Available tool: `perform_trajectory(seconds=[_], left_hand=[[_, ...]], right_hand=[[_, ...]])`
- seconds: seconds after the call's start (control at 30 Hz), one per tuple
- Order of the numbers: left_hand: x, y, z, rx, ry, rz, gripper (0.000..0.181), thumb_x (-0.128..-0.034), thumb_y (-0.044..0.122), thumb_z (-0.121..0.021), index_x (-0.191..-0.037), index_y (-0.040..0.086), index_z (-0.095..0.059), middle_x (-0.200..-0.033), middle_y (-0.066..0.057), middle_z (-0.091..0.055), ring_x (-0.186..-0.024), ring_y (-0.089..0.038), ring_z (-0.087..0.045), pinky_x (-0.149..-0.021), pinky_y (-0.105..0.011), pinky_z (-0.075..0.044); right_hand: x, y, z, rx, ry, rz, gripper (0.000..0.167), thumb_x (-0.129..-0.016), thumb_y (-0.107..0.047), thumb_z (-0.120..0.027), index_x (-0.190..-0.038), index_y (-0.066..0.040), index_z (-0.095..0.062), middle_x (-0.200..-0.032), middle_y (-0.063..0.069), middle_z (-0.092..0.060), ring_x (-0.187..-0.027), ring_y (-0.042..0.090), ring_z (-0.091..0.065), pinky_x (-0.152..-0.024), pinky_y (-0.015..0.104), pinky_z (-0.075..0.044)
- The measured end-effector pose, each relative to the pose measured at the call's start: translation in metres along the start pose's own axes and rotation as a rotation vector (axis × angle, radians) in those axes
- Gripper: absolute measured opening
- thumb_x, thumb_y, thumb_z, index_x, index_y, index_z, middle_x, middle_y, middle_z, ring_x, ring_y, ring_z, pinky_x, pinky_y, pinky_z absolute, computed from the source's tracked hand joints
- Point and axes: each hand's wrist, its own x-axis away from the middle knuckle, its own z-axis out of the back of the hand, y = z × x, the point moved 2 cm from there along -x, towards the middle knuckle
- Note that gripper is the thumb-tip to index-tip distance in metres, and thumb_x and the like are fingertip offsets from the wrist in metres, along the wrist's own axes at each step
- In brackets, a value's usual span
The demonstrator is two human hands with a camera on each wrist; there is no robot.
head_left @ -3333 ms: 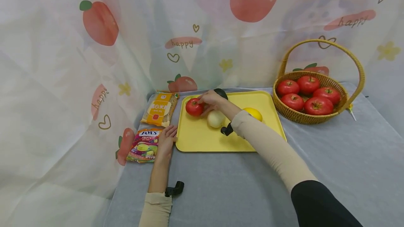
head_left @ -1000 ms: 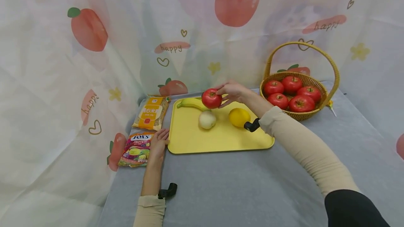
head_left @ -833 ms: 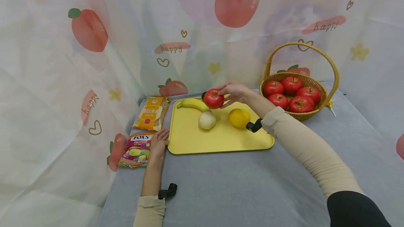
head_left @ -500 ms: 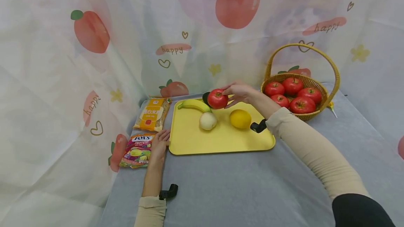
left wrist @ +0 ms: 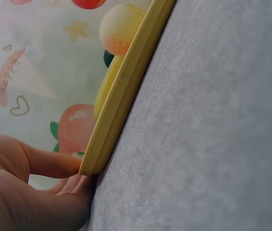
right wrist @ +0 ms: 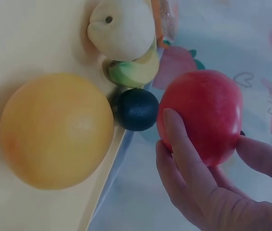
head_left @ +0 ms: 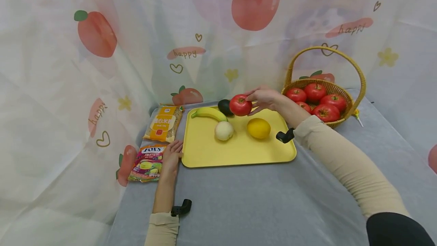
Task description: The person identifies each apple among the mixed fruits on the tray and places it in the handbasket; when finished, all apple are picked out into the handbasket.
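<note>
In the head view, my right hand (head_left: 268, 99) holds a red apple (head_left: 240, 105) above the back of the yellow tray (head_left: 222, 158). The right wrist view shows fingers and thumb around the apple (right wrist: 203, 113), whose dark stem faces the thumb. My left hand (head_left: 172, 158) is at the tray's left edge; close up, the thumb and fingers pinch the tray's rim (left wrist: 114, 110). On the tray lie a banana (head_left: 209, 113), a dark green avocado (head_left: 224, 106), a pale peach (head_left: 224, 130) and a round yellow fruit (head_left: 258, 128).
A wicker basket (head_left: 332, 123) with several red apples (head_left: 326, 112) stands at the back right. Left of the tray lie an orange-and-clear food bag (head_left: 164, 122) and a fruit candy bag (head_left: 147, 163). Behind the table hangs a printed curtain (head_left: 205, 18).
My right hand took the apple from the tray's back left, lifted it and carried it rightward, uncovering the banana and avocado. My left hand stayed at the tray's edge.
</note>
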Motion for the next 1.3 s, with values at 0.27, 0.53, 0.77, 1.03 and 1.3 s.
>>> perform_trajectory(seconds=[0.27,0.53,0.77,1.03,1.3], left_hand=[[0.0,0.0,0.0,0.013,-0.012,-0.024,0.07,-0.0902,-0.028,-0.039,-0.157,-0.009,-0.029,-0.157,-0.032,-0.04,-0.148,-0.039,-0.04,-0.122,-0.045,-0.033],[0.0,0.0,0.0,0.009,-0.009,-0.019,0.07,-0.0908,-0.027,-0.038,-0.158,-0.008,-0.029,-0.157,-0.031,-0.041,-0.149,-0.038,-0.04,-0.123,-0.045,-0.033],[-0.001,0.001,-0.001,0.001,-0.004,-0.018,0.07,-0.0914,-0.026,-0.039,-0.158,-0.007,-0.03,-0.157,-0.03,-0.042,-0.148,-0.038,-0.041,-0.122,-0.045,-0.033],[0.0,0.001,0.0,-0.008,0.007,-0.001,0.069,-0.0918,-0.025,-0.041,-0.158,-0.006,-0.032,-0.157,-0.027,-0.044,-0.147,-0.036,-0.043,-0.122,-0.044,-0.035],[0.001,0.002,-0.001,-0.019,0.002,0.016,0.068,-0.0936,-0.024,-0.042,-0.158,-0.005,-0.032,-0.158,-0.026,-0.043,-0.148,-0.035,-0.043,-0.122,-0.043,-0.035]], right_hand=[[0.006,0.001,0.011,0.013,0.018,0.012,0.05,-0.107,-0.002,-0.049,-0.154,0.01,-0.039,-0.155,0.026,-0.037,-0.137,0.054,-0.047,-0.099,0.064,-0.049],[0.015,0.0,0.026,0.013,0.049,0.01,0.05,-0.106,-0.004,-0.052,-0.154,0.008,-0.04,-0.153,0.024,-0.038,-0.137,0.054,-0.048,-0.099,0.063,-0.049],[0.02,0.002,0.042,0.021,0.069,0.012,0.05,-0.107,-0.005,-0.051,-0.154,0.008,-0.041,-0.15,0.023,-0.04,-0.135,0.051,-0.05,-0.1,0.063,-0.049],[0.028,0.005,0.058,0.016,0.117,0.004,0.052,-0.106,-0.005,-0.053,-0.155,0.007,-0.04,-0.154,0.025,-0.038,-0.133,0.05,-0.052,-0.098,0.063,-0.051],[0.036,0.006,0.07,-0.012,0.107,-0.002,0.055,-0.108,-0.006,-0.051,-0.159,0.005,-0.034,-0.157,0.025,-0.035,-0.131,0.046,-0.053,-0.103,0.063,-0.048]])
